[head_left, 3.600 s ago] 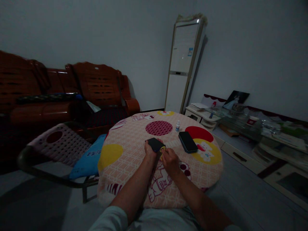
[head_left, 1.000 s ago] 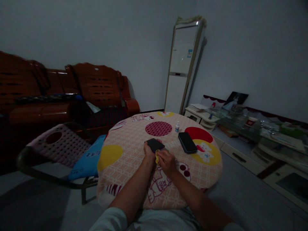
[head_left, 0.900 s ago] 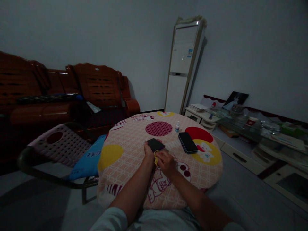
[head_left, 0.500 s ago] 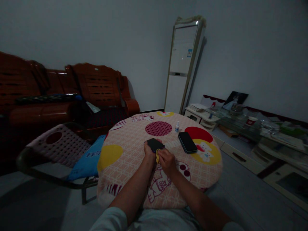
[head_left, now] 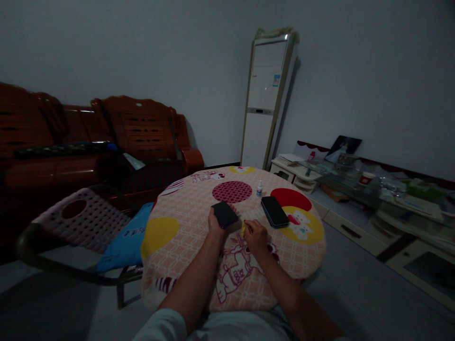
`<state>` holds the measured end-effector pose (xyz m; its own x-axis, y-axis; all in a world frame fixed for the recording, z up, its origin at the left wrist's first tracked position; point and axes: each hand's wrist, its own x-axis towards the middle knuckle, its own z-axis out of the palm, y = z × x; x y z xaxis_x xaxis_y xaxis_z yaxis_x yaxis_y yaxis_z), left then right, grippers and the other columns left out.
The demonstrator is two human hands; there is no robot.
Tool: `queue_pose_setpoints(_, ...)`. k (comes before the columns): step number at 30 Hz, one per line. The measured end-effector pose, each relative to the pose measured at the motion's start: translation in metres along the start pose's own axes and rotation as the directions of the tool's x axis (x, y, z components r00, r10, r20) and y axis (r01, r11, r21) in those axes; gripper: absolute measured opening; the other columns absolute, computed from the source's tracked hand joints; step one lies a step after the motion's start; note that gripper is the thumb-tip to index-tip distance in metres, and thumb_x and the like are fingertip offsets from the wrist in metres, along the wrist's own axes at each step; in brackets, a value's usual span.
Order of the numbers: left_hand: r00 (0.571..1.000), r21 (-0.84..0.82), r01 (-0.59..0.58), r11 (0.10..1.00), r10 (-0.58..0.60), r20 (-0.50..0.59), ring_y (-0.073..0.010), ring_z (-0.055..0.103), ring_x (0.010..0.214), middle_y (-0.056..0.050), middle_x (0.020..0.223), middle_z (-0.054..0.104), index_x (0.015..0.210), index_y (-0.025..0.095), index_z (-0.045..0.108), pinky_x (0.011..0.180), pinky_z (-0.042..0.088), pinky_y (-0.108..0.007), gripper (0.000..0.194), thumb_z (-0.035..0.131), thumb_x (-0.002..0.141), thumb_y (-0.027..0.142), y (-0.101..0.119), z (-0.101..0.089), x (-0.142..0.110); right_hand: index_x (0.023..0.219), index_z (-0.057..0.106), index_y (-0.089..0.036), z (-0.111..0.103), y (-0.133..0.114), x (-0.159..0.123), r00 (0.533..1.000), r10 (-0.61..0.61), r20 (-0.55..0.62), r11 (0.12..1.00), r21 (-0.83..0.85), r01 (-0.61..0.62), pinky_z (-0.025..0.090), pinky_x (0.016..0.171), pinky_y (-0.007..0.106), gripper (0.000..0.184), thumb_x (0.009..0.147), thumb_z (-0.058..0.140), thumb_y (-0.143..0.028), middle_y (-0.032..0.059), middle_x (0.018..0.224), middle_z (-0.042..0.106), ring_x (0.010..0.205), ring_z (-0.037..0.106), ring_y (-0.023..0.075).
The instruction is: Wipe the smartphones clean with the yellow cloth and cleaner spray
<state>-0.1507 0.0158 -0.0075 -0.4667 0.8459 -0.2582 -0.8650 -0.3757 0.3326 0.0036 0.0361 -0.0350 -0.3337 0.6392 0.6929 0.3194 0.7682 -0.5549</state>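
My left hand (head_left: 215, 226) is closed around a dark smartphone (head_left: 224, 214), screen up, held above the near-middle of the round table (head_left: 199, 237). Pinched in the fingers of my right hand (head_left: 256, 235) is a small yellow cloth (head_left: 243, 228), just right of the phone and apart from it. A second black phone or case (head_left: 275, 211) lies flat on the tablecloth beyond my right hand. Behind it stands a small white bottle (head_left: 259, 189) with a blue label, upright.
Left of the table is a woven chair (head_left: 83, 218) with a blue cushion (head_left: 124, 241). A wooden sofa (head_left: 138, 128) lines the back wall, and a tall air conditioner (head_left: 265, 104) fills the corner. A cluttered low cabinet (head_left: 341, 222) runs along the right.
My right hand has moved right with the yellow cloth, off the phone's edge. The phone in my left hand is tilted a little differently. The whole view has shifted slightly.
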Motion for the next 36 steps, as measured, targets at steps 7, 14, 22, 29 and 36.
queue_pose_setpoints(7,0.999,0.045,0.0,0.999,-0.002,0.04,-0.0247,0.067,0.074,-0.014,0.081,0.068,0.095,0.009,0.066,0.072,0.054,-0.041,0.055,0.031,0.091,0.051,0.005,-0.002,0.0,0.086,0.071,-0.017,0.003,0.002,-0.005,0.996,-0.026,0.086,0.998,0.06,0.021,0.048,0.067,0.027,0.023,0.075,0.052,-0.009,0.007,0.079,0.069,0.072,0.063,0.0175)
queue_pose_setpoints(14,0.999,0.06,0.024,0.998,-0.026,0.044,-0.0256,0.068,0.077,-0.016,0.087,0.069,0.106,0.007,0.064,0.071,0.054,-0.04,0.055,0.034,0.091,0.05,0.004,-0.004,0.001,0.084,0.071,-0.018,0.001,0.003,-0.006,0.993,-0.067,0.094,0.998,-0.014,0.069,0.046,0.064,0.024,0.02,0.076,0.054,-0.01,0.0044,0.074,0.066,0.068,0.061,0.016)
queue_pose_setpoints(22,0.995,0.134,0.075,0.988,-0.084,0.061,-0.0242,0.068,0.072,-0.015,0.083,0.07,0.104,0.006,0.065,0.067,0.055,-0.038,0.057,0.03,0.092,0.051,0.002,0.0,-0.002,0.097,0.068,-0.016,-0.014,0.006,0.001,0.997,-0.009,-0.071,0.999,-0.034,0.007,0.05,0.07,0.029,0.02,0.087,0.053,-0.026,0.0086,0.082,0.065,0.075,0.061,0.0188)
queue_pose_setpoints(29,0.973,0.145,0.169,0.975,-0.188,0.131,-0.0204,0.067,0.077,-0.012,0.086,0.07,0.096,0.01,0.067,0.078,0.053,-0.033,0.049,0.038,0.093,0.05,-0.038,0.013,-0.016,0.138,0.045,-0.017,-0.003,-0.005,0.007,0.999,0.002,0.046,0.999,0.052,-0.005,0.048,0.094,0.041,0.065,0.078,0.067,-0.032,0.0151,0.124,0.059,0.114,0.056,0.0269)
queue_pose_setpoints(36,0.945,0.268,0.19,0.945,-0.249,0.21,-0.021,0.067,0.081,-0.012,0.091,0.07,0.101,0.01,0.067,0.085,0.051,-0.034,0.05,0.038,0.094,0.05,-0.056,0.014,-0.027,0.139,0.042,-0.012,-0.001,0.008,0.005,0.975,0.206,0.085,0.969,0.122,-0.215,0.051,0.09,0.037,0.077,0.069,0.07,-0.028,0.0156,0.123,0.061,0.109,0.061,0.0264)
